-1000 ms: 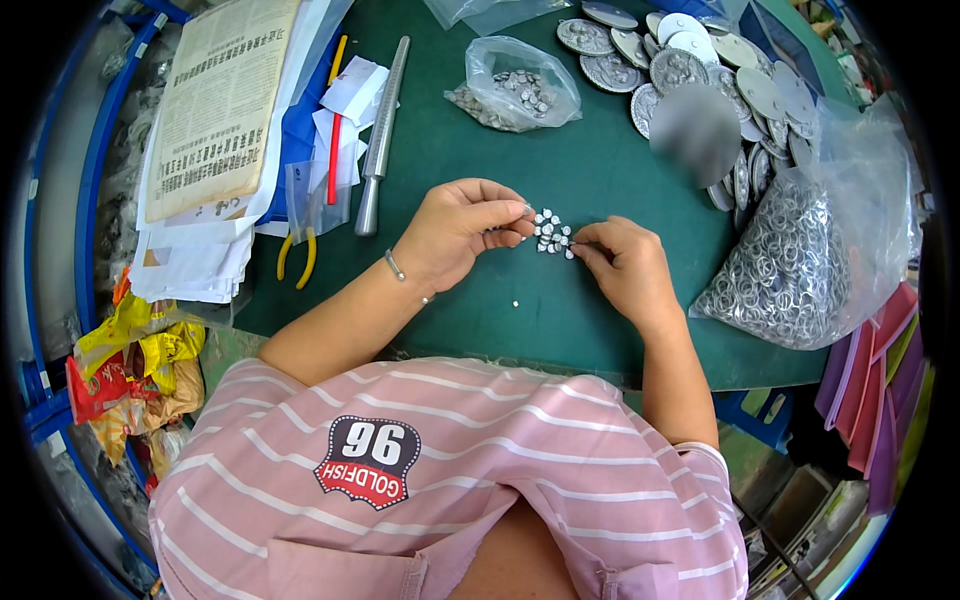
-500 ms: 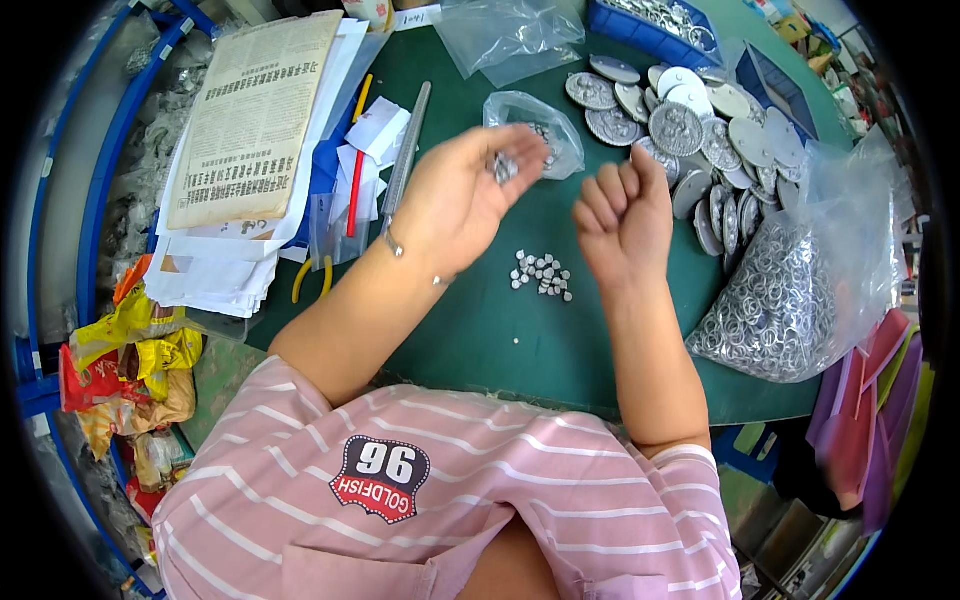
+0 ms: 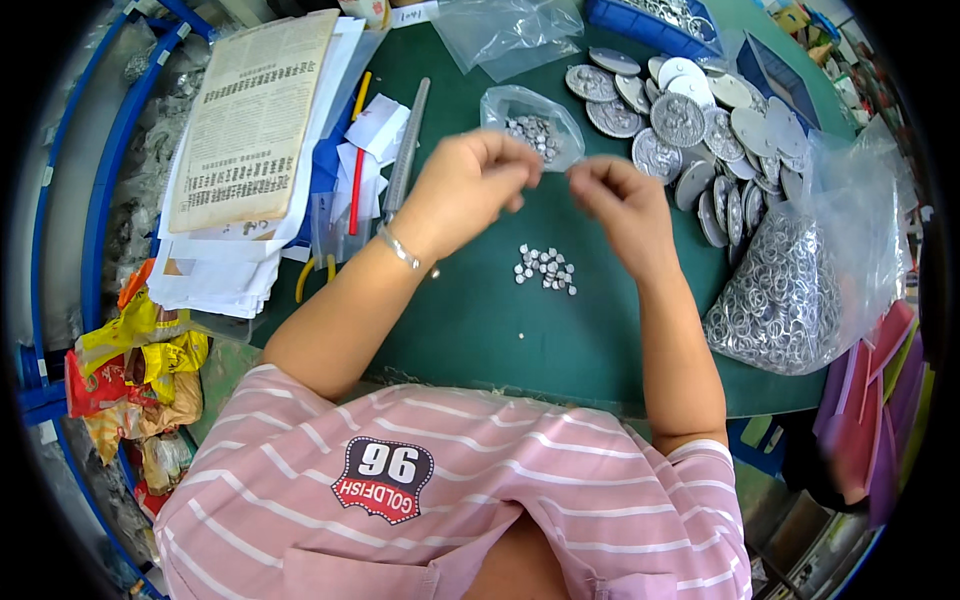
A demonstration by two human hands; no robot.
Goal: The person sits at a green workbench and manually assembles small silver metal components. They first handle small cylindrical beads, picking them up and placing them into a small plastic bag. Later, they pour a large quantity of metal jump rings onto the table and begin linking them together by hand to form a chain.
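Note:
My left hand (image 3: 472,188) is over the green table with its fingers curled inward and its palm turned away; small silvery metal pieces lay in this palm a moment ago, and its inside is now hidden. Facing it, my right hand (image 3: 628,212) has thumb and forefinger pressed together; anything between them is too small to make out. Just beyond the hands is an open clear plastic bag (image 3: 558,118) with small metal pieces (image 3: 532,134) inside. A loose group of similar metal pieces (image 3: 545,267) lies on the table nearer to me.
Large round metal medallions (image 3: 679,119) are heaped at the right, beside a bag of metal rings (image 3: 775,295). Blue bins (image 3: 655,28) stand behind. Papers (image 3: 262,120), a metal ruler (image 3: 408,145) and a red pen (image 3: 355,192) lie at the left.
My left hand has turned from palm up to fingers curled over, hiding the metal pieces. My right hand has gone from a fist to a pinch and moved slightly left, nearer the other.

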